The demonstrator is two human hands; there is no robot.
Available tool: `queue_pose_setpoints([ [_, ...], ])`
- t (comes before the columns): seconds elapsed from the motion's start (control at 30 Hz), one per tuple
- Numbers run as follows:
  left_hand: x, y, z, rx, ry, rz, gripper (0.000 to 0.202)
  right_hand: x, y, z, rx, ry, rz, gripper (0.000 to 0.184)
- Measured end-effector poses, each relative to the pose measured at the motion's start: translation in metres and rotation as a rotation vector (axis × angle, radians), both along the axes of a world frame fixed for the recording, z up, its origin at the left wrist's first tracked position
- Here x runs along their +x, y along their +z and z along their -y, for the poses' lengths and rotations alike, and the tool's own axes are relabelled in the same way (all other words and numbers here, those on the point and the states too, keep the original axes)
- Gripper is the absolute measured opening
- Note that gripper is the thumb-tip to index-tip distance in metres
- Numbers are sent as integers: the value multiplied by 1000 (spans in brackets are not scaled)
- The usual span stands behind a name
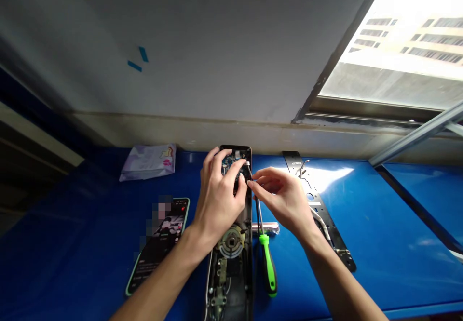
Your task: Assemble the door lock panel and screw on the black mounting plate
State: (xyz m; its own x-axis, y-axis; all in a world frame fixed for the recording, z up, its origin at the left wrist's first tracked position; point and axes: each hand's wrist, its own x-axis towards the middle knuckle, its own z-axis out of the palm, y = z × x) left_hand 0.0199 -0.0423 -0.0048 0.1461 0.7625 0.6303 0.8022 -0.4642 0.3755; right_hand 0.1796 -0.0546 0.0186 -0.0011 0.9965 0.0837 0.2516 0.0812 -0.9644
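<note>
A long black lock-like housing (246, 253) lies lengthwise before me, its inside facing up. My left hand (220, 191) rests over its far end, fingers apart and bent. Their tips are at the circuit board (227, 161), and the index fingertip is beside a small white connector (248, 163). At the right rim, my right hand (280, 191) pinches a thin cable (250, 170) leading toward that connector; the fingers partly hide it. A round metal part (231, 242) shows lower in the housing. Beside it lies a screwdriver (267, 263) with a green and black handle.
A phone (162, 248) in a pale green case lies on the blue table (90, 234), at left. Behind it is a lilac packet (148, 162). On the right are a black perforated plate (325, 220) with cables and a shiny cylinder (269, 228). A wall and window (394, 80) border the table.
</note>
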Motion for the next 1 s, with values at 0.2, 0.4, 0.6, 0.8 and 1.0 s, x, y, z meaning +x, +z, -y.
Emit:
queue_pose_setpoints([
  [0.2, 2, -1, -6, -20, -12, 6, 33, -2, -1, 0, -26, 45, 80, 11],
  [0.4, 0, -4, -9, -35, -18, 80, 26, -4, -2, 0, -21, 37, 86, 13],
  [0.6, -5, -4, -19, -18, -11, 92, 33, -7, -5, -3, -18, 28, 74, 15],
  [0.8, -18, 6, -39, -135, -165, 7, 43, -9, -6, -5, -25, 23, 91, 13],
  [1.0, -33, 26, -52, -265, -311, -87, 47, -15, -4, -5, 0, 15, 105, 9],
])
